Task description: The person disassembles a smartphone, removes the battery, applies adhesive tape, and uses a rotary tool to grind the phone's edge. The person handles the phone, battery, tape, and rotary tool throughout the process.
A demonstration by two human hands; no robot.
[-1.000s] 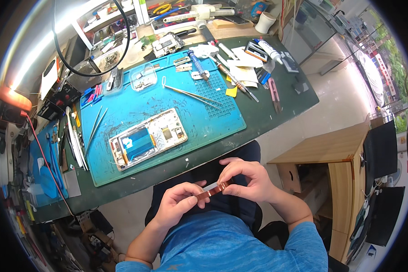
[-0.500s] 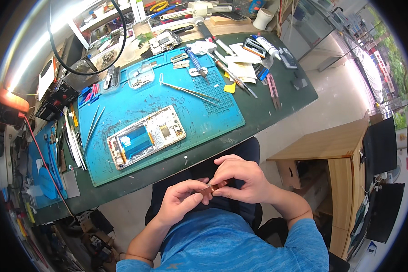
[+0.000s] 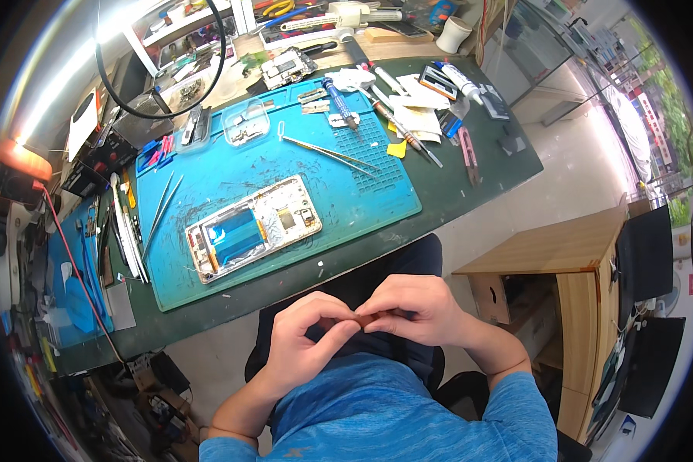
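Over my lap, just off the near edge of the bench, both hands meet fingertip to fingertip. Between them is a small reddish-brown strip (image 3: 371,317), mostly covered by my fingers. My left hand (image 3: 306,333) pinches one end with thumb and index finger. At the other end, my right hand (image 3: 420,306) has its thumb and fingers closed on it. Beyond the hands, an opened phone frame (image 3: 304,206) with a white rim lies on the blue repair mat (image 3: 362,218); a blue sheet shows inside the frame.
Tweezers (image 3: 327,155) lie behind the phone frame, and a second pair (image 3: 162,208) lies left of it. A clear plastic box (image 3: 246,125) holds small parts. Screwdrivers (image 3: 339,104), papers (image 3: 417,119) and pink pliers (image 3: 467,154) are at the back right.
My fingertips have drawn together around the strip, so less of it shows. My right hand's raised fingers have curled down. The view has shifted slightly.
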